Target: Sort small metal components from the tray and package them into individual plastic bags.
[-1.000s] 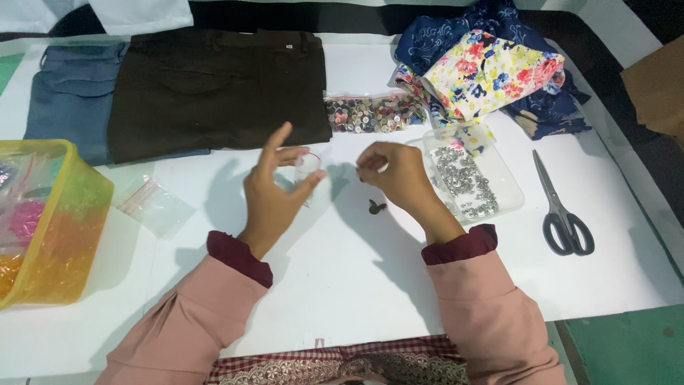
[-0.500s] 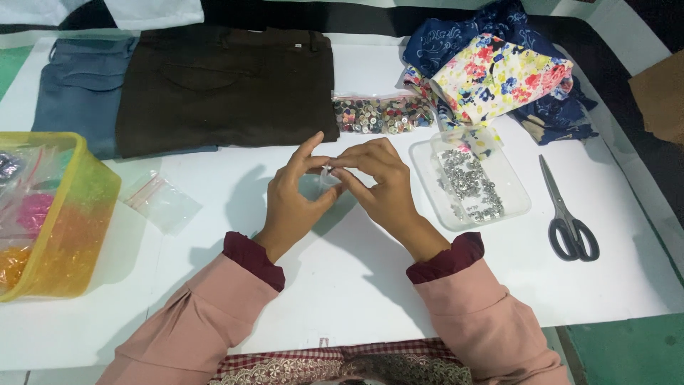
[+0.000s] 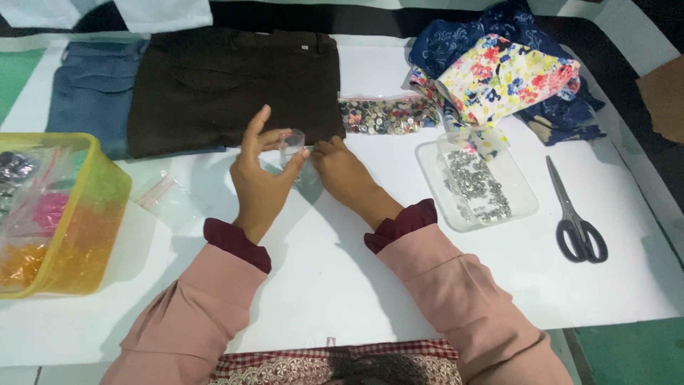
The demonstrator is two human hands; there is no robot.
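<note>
My left hand [image 3: 258,184] holds a small clear plastic bag [image 3: 291,146] up above the white table [image 3: 320,285], thumb and fingers pinching it. My right hand [image 3: 347,172] meets it from the right, fingertips pinched on the bag's edge. Both hands sit just in front of the dark brown trousers [image 3: 228,85]. What lies inside the bag is too small to tell.
Blue jeans [image 3: 89,89] lie left of the brown trousers. A yellow bin [image 3: 92,214] stands at the left, an empty clear bag [image 3: 167,199] beside it. A bag of buttons [image 3: 388,114], a clear tray of metal pieces [image 3: 477,182], scissors [image 3: 576,214] and floral cloths [image 3: 506,78] are right.
Both hands have come together on the small clear bag and shifted toward the brown trousers; a second ago the right hand was apart from the left, near the tray.
</note>
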